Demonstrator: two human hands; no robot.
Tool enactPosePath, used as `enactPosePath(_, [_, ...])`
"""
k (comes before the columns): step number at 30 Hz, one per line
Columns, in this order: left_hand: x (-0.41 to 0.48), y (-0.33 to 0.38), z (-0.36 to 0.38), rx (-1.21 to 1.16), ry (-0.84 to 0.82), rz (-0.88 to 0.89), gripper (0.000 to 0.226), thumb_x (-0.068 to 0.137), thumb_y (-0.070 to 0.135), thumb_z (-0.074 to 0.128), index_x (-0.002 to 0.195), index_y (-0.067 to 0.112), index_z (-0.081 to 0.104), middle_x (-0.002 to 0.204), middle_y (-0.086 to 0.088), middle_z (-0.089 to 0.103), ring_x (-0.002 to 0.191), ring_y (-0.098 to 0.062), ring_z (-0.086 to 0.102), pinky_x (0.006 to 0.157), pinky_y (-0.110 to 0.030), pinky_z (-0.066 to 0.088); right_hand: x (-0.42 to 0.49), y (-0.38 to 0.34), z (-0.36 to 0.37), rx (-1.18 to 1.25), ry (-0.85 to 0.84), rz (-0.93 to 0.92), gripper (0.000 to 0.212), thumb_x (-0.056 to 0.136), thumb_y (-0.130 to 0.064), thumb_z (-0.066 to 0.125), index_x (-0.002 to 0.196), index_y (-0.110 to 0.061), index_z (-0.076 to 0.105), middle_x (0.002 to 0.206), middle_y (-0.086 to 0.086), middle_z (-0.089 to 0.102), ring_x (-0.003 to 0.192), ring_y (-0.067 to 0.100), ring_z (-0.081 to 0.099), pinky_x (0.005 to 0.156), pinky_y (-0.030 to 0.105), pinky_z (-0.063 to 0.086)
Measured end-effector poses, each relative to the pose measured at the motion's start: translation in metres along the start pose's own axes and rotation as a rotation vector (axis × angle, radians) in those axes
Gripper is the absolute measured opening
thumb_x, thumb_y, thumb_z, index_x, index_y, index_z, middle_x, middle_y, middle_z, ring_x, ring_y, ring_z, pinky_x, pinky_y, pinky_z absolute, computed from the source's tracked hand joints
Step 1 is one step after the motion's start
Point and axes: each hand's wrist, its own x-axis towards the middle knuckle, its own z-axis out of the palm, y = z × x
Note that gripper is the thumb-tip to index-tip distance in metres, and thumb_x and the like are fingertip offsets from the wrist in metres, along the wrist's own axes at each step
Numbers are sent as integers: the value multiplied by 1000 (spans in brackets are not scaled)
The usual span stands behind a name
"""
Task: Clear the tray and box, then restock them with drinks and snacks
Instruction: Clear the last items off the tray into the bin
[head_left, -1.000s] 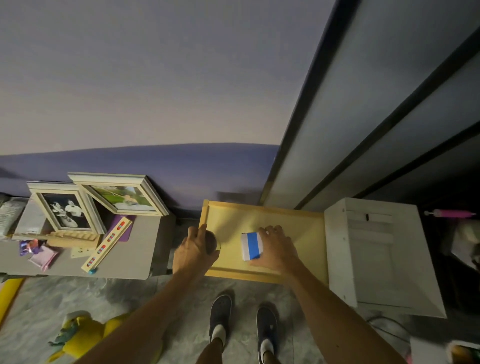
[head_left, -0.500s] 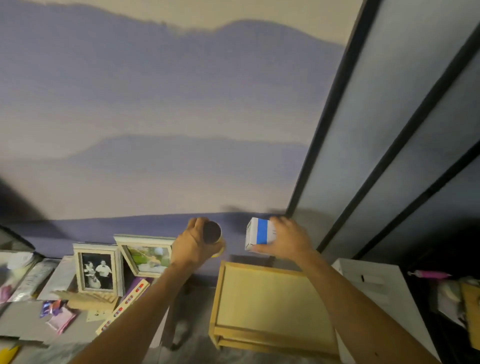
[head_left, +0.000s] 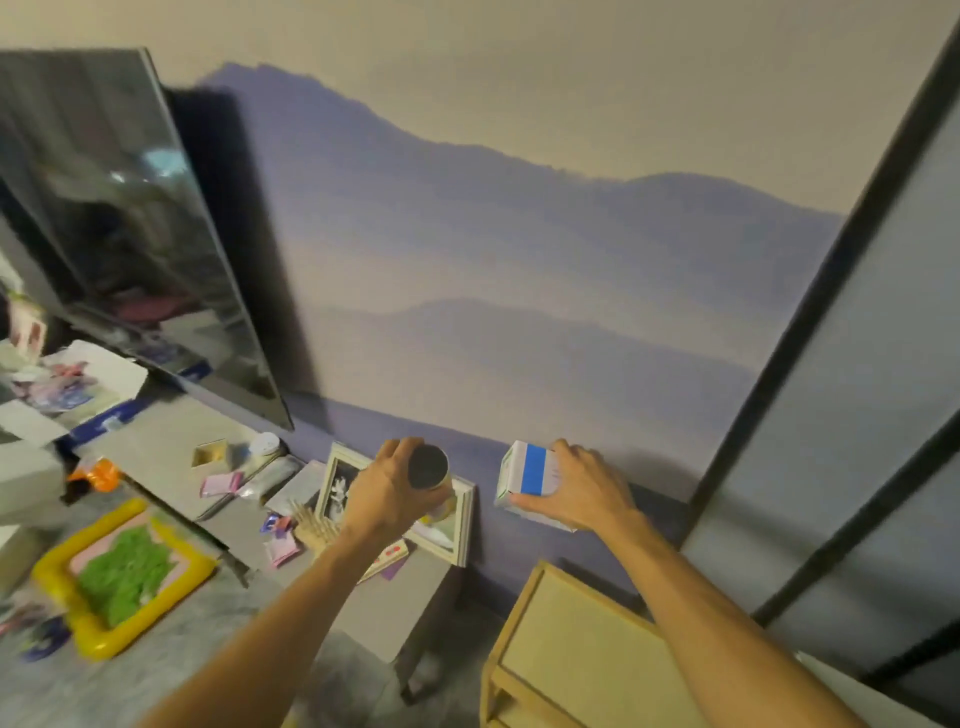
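Observation:
My left hand (head_left: 387, 491) grips a round can (head_left: 430, 470) with a dark top, held up in front of the wall. A white carton with a blue stripe (head_left: 527, 475) is held in my right hand (head_left: 576, 491), fingers curled round its side. Both items hang in the air above and left of the yellow wooden tray (head_left: 571, 654), which lies bare at the lower right. The white box shows only as a corner (head_left: 841, 680) behind my right forearm.
A low grey cabinet (head_left: 171, 452) on the left carries picture frames (head_left: 452, 519), sachets and small clutter. A large dark TV (head_left: 130, 234) hangs above it. On the floor lies a yellow-rimmed mat with green filling (head_left: 122, 569). Dark-framed sliding panels (head_left: 857, 364) stand on the right.
Both hands lifted the can and the carton off the tray and raised them. My view has swung up and to the left, bringing the TV and cabinet into sight.

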Motion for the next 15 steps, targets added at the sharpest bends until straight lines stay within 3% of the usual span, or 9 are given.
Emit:
enactPosePath(3, [-45,-26,-32,11,69,-111,84,72,69,87,142,39,50,131,11,59,107,-16,62,77,-21,52,-9,-43,9,16,-75,-123,102,54,-108,57,119,-30,48,110,-5,63,83,11,55,59,24,38])
enactPosePath(5, [-78,-46,-56,28,130,-167,84,71,68,88,141,38,53,128,11,60,108,-17,63,83,-26,53,-16,-77,20,34,-117,-196,95,57,-105,62,114,-31,47,108,-7,62,80,10,52,58,24,33])
enactPosePath(9, [-139,-92,-101,110,229,-314,88,66,74,86,141,39,55,131,10,65,108,-16,66,86,-32,58,-35,-148,48,30,-153,-346,110,50,-113,50,121,-30,50,118,-3,66,96,18,61,78,34,53])
enactPosePath(15, [-212,-148,-160,138,335,-455,86,72,63,90,143,28,57,133,3,63,111,-19,63,84,-29,51,-76,-258,85,43,-243,-531,113,50,-112,51,122,-25,53,117,0,65,103,21,65,86,38,55])
